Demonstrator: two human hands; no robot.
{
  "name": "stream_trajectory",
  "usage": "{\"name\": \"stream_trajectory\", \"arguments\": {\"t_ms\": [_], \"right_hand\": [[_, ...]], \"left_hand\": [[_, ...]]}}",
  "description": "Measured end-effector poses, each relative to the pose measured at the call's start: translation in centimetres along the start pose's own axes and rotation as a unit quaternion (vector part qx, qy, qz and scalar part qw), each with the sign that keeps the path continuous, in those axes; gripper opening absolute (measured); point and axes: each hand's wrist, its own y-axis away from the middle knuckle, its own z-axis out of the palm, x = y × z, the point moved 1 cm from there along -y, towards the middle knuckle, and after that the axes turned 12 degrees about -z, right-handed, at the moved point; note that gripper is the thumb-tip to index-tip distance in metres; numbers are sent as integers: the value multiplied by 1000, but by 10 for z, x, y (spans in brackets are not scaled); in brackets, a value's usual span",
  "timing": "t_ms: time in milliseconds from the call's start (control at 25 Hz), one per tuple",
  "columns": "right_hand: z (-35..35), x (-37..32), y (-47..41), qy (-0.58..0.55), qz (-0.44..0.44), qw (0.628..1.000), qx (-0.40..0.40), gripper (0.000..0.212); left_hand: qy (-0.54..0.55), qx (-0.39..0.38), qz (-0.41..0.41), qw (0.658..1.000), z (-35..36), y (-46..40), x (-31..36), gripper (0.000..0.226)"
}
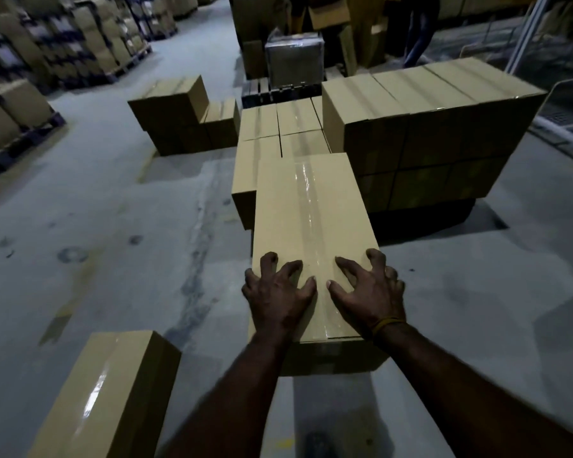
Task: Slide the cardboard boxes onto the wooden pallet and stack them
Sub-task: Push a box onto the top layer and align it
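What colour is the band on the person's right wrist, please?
The wrist band looks yellowish-orange, seen in the head view.

My one view sits on the head, wide-angle, looking forward and steeply down, close over the hands.

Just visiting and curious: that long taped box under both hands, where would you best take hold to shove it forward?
Probably at its near short end. The long taped box points lengthwise toward the stacked boxes, so the left hand and right hand, spread either side of the tape seam, should push it straight.
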Motion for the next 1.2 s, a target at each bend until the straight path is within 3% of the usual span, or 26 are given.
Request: {"name": "stream_trajectory", "arguments": {"t_ms": [360,520,1200], "right_hand": [[38,18,-155,34,-14,999,-13,60],[48,13,-207,28,-12,1000,-3,61],[73,84,-485,18,-10,999,-39,60]], "left_hand": [[22,16,-32,999,57,-142,23,53],[8,43,-8,999,61,-196,30,53],[20,8,-18,1000,125,-448,143,53]]}}
